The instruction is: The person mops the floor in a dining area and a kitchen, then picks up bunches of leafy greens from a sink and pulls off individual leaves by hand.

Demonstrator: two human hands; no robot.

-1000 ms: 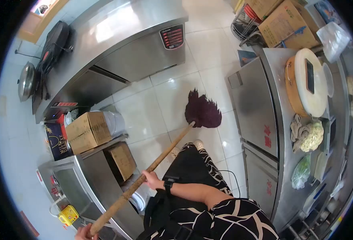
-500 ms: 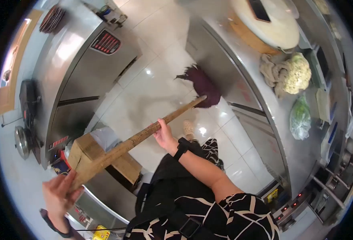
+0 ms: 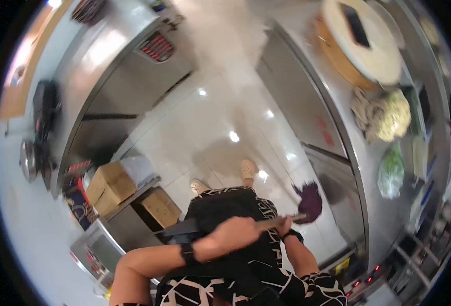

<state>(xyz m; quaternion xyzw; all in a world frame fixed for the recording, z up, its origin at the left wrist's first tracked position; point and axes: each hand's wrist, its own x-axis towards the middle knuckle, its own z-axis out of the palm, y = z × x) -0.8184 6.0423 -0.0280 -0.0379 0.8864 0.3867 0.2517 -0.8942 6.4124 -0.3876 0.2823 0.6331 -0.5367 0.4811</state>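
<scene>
A mop with a dark purple head (image 3: 311, 204) rests on the floor beside the right-hand cabinet. Its wooden handle (image 3: 270, 223) crosses close in front of my body. My left hand (image 3: 234, 236) is closed around the handle near my middle. Farther along, nearer the mop head, my right hand (image 3: 285, 226) also grips the handle, with its fingers partly seen. The handle's other end is blurred or hidden past my left hand. My light-coloured shoes (image 3: 248, 171) stand on the tiles behind the mop head.
Steel cabinets (image 3: 307, 97) line both sides of the shiny tiled floor (image 3: 210, 122). On the right counter are a round white board (image 3: 371, 56) with a phone, a cauliflower (image 3: 394, 116) and bagged greens (image 3: 392, 173). Cardboard boxes (image 3: 110, 188) stand at the left.
The mop head has moved back along the right cabinet, closer to me. Both hands have come in to my body and right, and the handle now lies across my front.
</scene>
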